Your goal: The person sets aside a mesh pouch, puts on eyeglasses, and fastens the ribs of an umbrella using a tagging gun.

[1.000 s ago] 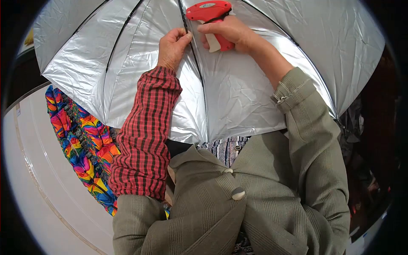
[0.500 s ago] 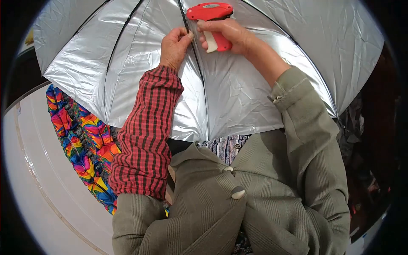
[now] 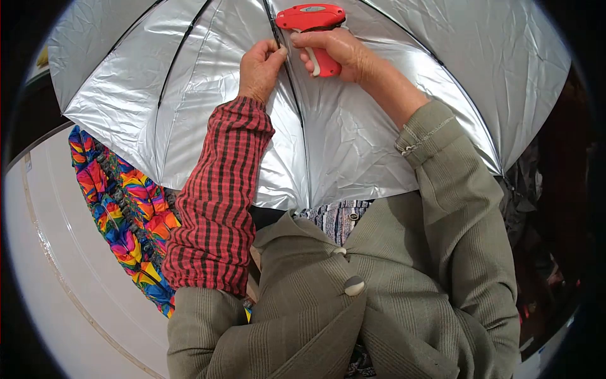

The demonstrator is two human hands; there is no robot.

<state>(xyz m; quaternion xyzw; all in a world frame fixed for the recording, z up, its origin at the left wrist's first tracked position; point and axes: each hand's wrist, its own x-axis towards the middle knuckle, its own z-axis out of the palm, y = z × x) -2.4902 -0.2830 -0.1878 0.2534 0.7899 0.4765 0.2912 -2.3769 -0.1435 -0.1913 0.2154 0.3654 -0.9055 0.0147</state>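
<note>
An umbrella canopy with a silver inner side (image 3: pixel 353 132) is spread open before me, crossed by thin black ribs. My left hand (image 3: pixel 261 68) pinches the middle rib (image 3: pixel 294 95) between thumb and fingers, close to the fabric. My right hand (image 3: pixel 334 52) is wrapped round the handle of a red tagging gun (image 3: pixel 310 17) with a white trigger. The gun's front end points left and lies right beside the rib, just above my left fingertips. Whether its tip touches the rib or the cloth cannot be made out.
Rainbow-coloured folded fabric (image 3: pixel 126 221) lies at the left, partly under the canopy, on a white round-edged table (image 3: pixel 63 265). Dark crumpled material (image 3: pixel 524 183) shows beyond the canopy's lower right edge.
My right fingers have drawn the white trigger in towards the gun's handle. The gun has barely shifted. My left hand keeps its pinch at nearly the same spot.
</note>
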